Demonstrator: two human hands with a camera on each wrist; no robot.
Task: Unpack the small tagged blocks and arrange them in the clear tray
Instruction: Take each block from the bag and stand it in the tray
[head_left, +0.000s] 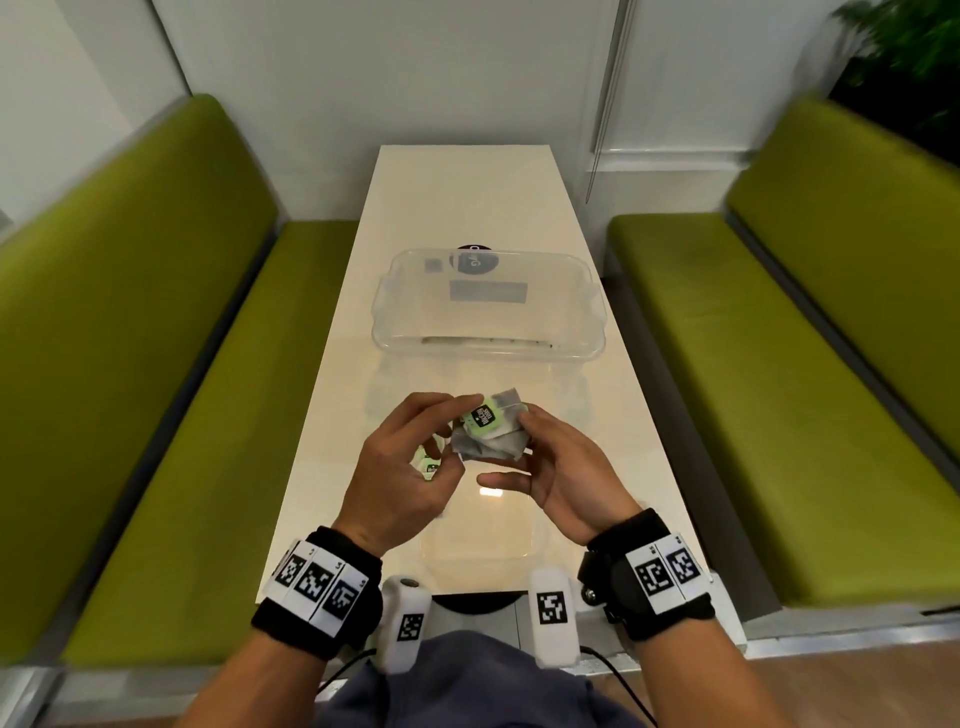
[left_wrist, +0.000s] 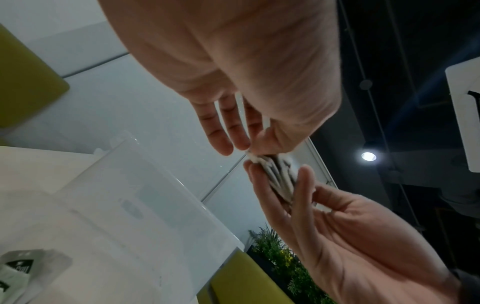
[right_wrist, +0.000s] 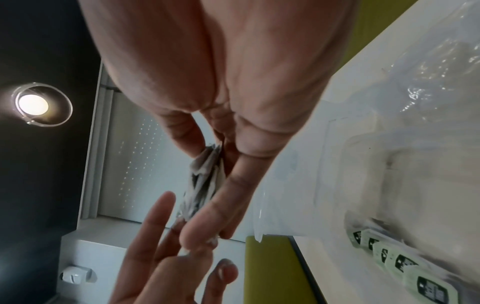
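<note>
Over the near part of the table, my right hand (head_left: 519, 452) grips a bunch of small grey blocks (head_left: 493, 444) with green-and-black tags. My left hand (head_left: 460, 418) pinches the top tag (head_left: 484, 417) of that bunch. In the left wrist view my left fingertips (left_wrist: 241, 147) meet the bunch (left_wrist: 280, 179). The right wrist view shows the bunch (right_wrist: 205, 181) pressed between my right fingers and thumb. More tagged blocks (head_left: 429, 466) lie on the table under my left hand, in a row (right_wrist: 389, 259). The clear tray (head_left: 592, 332) stands farther back, with nothing loose visible in it.
The narrow white table (head_left: 467, 197) runs away from me between two green benches (head_left: 156, 364). A second clear plastic piece (head_left: 535, 540) lies flat near my edge, below the hands. Crinkled clear plastic wrap (right_wrist: 428, 86) lies on the table on my left side.
</note>
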